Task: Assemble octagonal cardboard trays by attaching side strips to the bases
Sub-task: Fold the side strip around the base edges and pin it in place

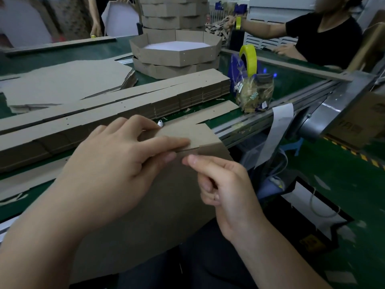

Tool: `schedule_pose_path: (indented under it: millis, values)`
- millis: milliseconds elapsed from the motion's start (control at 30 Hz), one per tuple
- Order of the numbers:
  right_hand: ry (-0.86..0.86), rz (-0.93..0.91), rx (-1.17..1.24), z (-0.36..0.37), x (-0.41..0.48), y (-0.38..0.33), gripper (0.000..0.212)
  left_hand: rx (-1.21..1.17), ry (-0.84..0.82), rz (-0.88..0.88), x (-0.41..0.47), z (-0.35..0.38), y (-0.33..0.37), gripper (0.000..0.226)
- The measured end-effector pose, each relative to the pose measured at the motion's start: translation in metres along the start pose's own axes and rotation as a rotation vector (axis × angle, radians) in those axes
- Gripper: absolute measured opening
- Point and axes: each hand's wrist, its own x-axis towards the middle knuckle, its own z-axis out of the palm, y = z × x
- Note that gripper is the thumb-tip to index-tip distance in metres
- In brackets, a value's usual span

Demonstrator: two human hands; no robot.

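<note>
Nearest you, the flat cardboard base lies across your lap and onto the table edge, a plain brown sheet with angled corners. Your right hand, at 5 o'clock, curls its fingers, with one fingertip at the seam; whether it pinches anything cannot be told. Your left hand, at 8 o'clock, lies nearly straight-fingered on the side strip, pressing it onto the base's edge.

The strip looks light, thin and stiff, likely to crease if bent off its score lines, so hold it flat, close to the seam.

Towards 11 o'clock lie stacked strips, beyond them flat bases. At 12 o'clock stand finished trays, octagonal and white inside. A yellow tape roll stands at 1 o'clock.
</note>
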Motion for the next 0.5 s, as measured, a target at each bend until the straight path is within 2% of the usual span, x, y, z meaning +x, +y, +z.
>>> schedule_pose_path:
  millis: [133, 267, 367, 500]
  values:
    - [-0.051, 0.021, 0.052, -0.004, -0.001, 0.002, 0.014, -0.087, 0.028, -0.064, 0.005, -0.005, 0.013, 0.038]
    - [-0.101, 0.050, 0.045, -0.005, 0.000, 0.001, 0.035, -0.009, 0.196, -0.163, 0.018, 0.003, 0.037, 0.024]
    - [-0.140, 0.082, 0.008, -0.007, 0.001, -0.002, 0.051, -0.010, 0.223, -0.156, 0.020, 0.008, 0.041, 0.026]
    - [-0.174, 0.110, 0.012, -0.016, 0.007, -0.002, 0.036, 0.058, 0.227, -0.093, 0.017, 0.010, 0.038, 0.032]
